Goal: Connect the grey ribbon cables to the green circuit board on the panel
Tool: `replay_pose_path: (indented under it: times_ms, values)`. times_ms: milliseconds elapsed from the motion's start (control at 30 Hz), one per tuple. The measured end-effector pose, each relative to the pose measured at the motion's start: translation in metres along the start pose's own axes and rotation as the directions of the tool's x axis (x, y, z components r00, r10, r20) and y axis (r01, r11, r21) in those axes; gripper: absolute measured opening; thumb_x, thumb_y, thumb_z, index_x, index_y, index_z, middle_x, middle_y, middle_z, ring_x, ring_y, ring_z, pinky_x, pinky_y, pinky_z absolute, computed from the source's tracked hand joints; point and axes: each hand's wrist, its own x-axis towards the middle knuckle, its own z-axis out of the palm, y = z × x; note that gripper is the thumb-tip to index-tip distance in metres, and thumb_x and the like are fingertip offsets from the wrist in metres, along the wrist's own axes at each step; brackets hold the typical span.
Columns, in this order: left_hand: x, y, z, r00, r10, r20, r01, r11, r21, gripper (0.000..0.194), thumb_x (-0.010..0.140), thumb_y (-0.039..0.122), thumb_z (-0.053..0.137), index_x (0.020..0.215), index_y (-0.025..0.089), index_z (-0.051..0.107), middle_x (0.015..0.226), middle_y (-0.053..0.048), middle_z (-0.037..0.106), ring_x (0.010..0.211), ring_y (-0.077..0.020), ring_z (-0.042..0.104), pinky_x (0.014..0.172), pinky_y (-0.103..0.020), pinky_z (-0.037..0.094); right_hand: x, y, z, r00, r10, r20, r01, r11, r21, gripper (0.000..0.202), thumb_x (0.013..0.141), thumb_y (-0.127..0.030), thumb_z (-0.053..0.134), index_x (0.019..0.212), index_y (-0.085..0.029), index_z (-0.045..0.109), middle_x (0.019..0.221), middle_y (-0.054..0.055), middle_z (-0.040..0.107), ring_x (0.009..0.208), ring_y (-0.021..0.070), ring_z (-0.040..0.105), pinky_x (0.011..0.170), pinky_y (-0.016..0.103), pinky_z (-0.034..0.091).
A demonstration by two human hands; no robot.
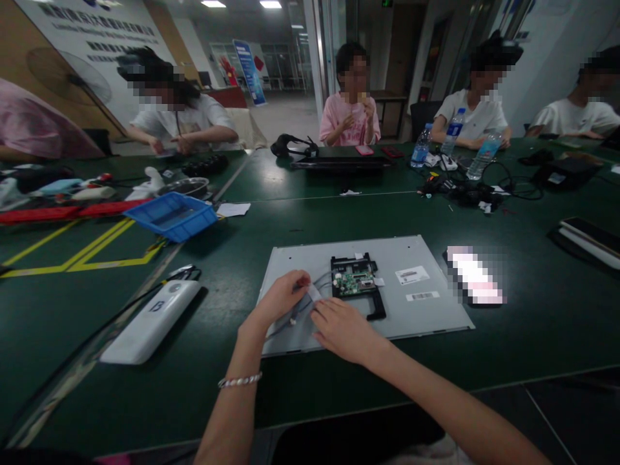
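A flat grey metal panel (pixel 436 316), like the back of a screen, lies on the table in front of me. Near its middle sits a black plastic frame (pixel 376 303) holding a green circuit board (pixel 356 282). Left of the board, my left hand (pixel 283 296) pinches the upper end of a small whitish strip (pixel 314 292). The fingers of my right hand (pixel 345 328) close on the strip's lower end, just above the panel. Thin grey cables (pixel 301 305) run under and beside the strip toward the board. Whether the strip is tape or a label I cannot tell.
A white power bank (pixel 152 320) with a cable lies left, a lit phone (pixel 475 274) right of the panel. Farther back are a blue plastic basket (pixel 172 216), a flat black device (pixel 341 163), water bottles (pixel 484 155) and tangled cables (pixel 467 190). Several people sit across the table.
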Motion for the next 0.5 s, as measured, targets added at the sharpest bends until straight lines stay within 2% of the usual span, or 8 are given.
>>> replay_pose_path:
  times_ms: [233,500]
  values:
    - [-0.003,0.001,-0.002,1.000,0.000,0.029,0.001,1.000,-0.030,0.024,0.073,0.028,0.059,0.095,0.019,0.057,0.094,-0.004,0.060,0.087,-0.0187,0.057,0.078,-0.030,0.043,0.006,0.003,0.002,0.999,0.043,-0.005,-0.044,0.999,-0.019,0.028,0.087,-0.029,0.053,0.106,-0.009,0.055,0.104,0.014,0.062,0.101,0.0244,0.054,0.091,0.039,0.043]
    - [0.000,-0.002,-0.003,0.999,-0.034,0.028,0.036,0.996,-0.082,0.018,0.074,0.029,0.058,0.090,0.020,0.059,0.090,-0.004,0.062,0.084,-0.0183,0.057,0.078,-0.030,0.043,0.006,0.001,0.013,0.999,0.042,-0.024,-0.042,0.999,-0.015,0.032,0.088,-0.027,0.051,0.111,-0.006,0.054,0.113,0.019,0.060,0.113,0.0235,0.050,0.098,0.038,0.039]
